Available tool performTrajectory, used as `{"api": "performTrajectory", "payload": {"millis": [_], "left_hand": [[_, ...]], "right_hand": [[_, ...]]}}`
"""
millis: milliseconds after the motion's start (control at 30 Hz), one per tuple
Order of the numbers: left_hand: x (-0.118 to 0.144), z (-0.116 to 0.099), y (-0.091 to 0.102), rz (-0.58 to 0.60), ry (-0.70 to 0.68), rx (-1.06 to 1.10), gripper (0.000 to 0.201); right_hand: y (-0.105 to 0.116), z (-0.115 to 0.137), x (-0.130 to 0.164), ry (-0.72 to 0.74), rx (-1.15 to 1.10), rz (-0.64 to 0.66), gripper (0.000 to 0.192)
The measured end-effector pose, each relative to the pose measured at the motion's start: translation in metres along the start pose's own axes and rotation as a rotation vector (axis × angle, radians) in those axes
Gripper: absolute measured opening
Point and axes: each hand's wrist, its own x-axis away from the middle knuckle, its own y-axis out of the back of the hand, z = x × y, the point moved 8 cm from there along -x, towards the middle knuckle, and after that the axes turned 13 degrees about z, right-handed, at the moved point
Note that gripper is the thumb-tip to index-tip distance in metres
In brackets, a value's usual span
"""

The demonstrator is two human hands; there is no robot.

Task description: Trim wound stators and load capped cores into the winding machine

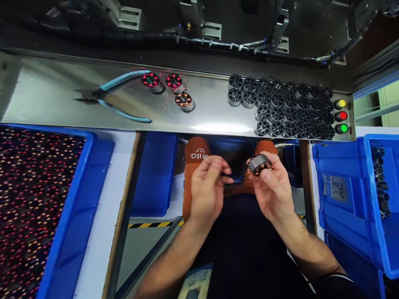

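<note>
My right hand [272,189] grips a small round wound stator [260,163] with copper coils, held in front of my lap. My left hand [207,189] is pinched on a thin copper wire [238,173] that runs across to the stator. Both hands hover below the edge of the steel bench [56,95], above my orange-sleeved knees. On the bench lie blue-handled pliers [115,97], three wound stators [170,89] with red and orange coils, and a block of several bare black stator cores [280,106].
A blue bin [75,199] at the left is full of wound stators. Blue bins [346,187] stand at the right, one holding dark cores [378,182]. Yellow, red and green buttons [342,116] sit at the bench's right end. Machine brackets and cables run behind.
</note>
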Motion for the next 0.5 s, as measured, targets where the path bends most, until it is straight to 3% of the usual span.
{"api": "performTrajectory", "payload": {"millis": [67,133,200,267,367,500], "left_hand": [[0.004,-0.010,0.029,-0.167,-0.075,-0.092,0.048],[0.017,-0.052,0.037,-0.229,-0.354,-0.393,0.044],[0.035,-0.093,0.008,-0.075,-0.657,-0.799,0.037],[0.048,-0.110,-0.032,0.132,-0.832,-1.123,0.040],[0.047,-0.113,-0.065,0.228,-0.842,-1.232,0.049],[0.032,-0.097,-0.064,0.198,-0.742,-1.054,0.058]], "right_hand": [[0.005,0.017,-0.001,0.065,0.018,0.018,0.032],[0.008,0.034,-0.003,0.094,0.148,0.034,0.032],[0.008,0.046,-0.005,0.081,0.312,0.035,0.043],[0.003,0.051,-0.007,0.061,0.401,0.047,0.052],[-0.010,0.051,-0.008,0.045,0.416,0.097,0.046],[-0.018,0.046,-0.005,-0.015,0.416,0.136,0.042]]}}
